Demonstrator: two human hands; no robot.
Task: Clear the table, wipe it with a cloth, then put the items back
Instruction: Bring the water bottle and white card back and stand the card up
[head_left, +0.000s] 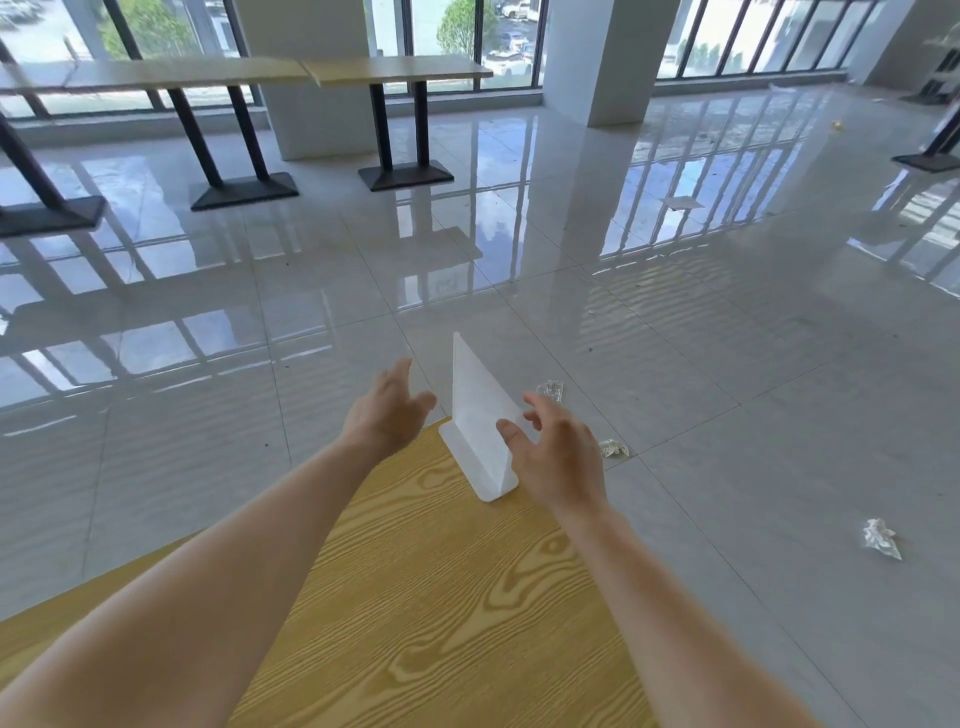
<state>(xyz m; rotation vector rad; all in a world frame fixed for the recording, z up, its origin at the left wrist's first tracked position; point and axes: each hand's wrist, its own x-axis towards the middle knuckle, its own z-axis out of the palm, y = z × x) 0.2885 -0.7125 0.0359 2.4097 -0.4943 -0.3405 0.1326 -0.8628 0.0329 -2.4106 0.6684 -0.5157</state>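
A white upright sign holder (475, 415) stands on its flat base at the far corner of the yellow wood-grain table (441, 597). My left hand (387, 410) hovers just left of it, fingers spread, holding nothing and a small gap away from it. My right hand (556, 452) is on the holder's right side with fingers apart; its thumb lies at or against the panel's lower right edge, but no grip is closed. No cloth is in view.
Glossy grey floor tiles surround the table corner. Crumpled clear wrappers lie on the floor (550, 389), (614, 448), (880, 540). Other tables on black pedestal legs (400, 78) stand by the windows, and a white pillar (597, 57) rises behind.
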